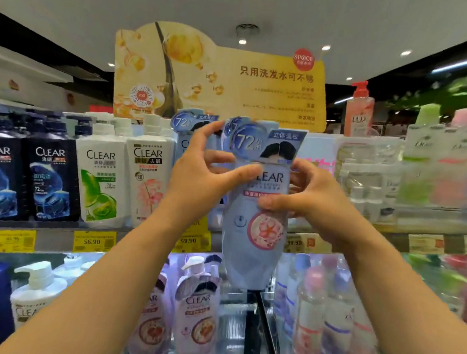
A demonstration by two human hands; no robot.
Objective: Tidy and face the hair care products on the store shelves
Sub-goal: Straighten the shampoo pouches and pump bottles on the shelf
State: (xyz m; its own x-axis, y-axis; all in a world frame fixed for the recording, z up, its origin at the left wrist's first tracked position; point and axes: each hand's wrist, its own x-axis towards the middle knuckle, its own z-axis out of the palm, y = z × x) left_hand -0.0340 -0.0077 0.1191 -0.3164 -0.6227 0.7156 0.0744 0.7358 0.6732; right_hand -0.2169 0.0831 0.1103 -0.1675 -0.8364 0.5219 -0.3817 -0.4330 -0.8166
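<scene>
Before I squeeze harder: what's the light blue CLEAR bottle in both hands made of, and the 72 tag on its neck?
Light blue CLEAR bottle: likely plastic, smooth semi-gloss, judging by its soft sheen and moulded curves. 72 tag: probably glossy printed card, flat and thin-edged.

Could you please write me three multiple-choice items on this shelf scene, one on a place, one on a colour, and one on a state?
1. Where is the pale blue CLEAR bottle?
A. lying on the bottom shelf
B. held up in front of the upper shelf
C. standing beside the red-pump bottle

2. What colour are the two CLEAR bottles at the far left of the upper shelf?
A. dark blue
B. orange
C. pink

3. How is the pale blue CLEAR bottle being held?
A. by the left hand alone
B. by neither hand
C. by both hands

Answers: 1 B, its base hangs clear of the shelf edge in front of the stocked row. 2 A, both bodies are navy. 3 C, the left hand and the right hand both have fingers curled round it.
</scene>
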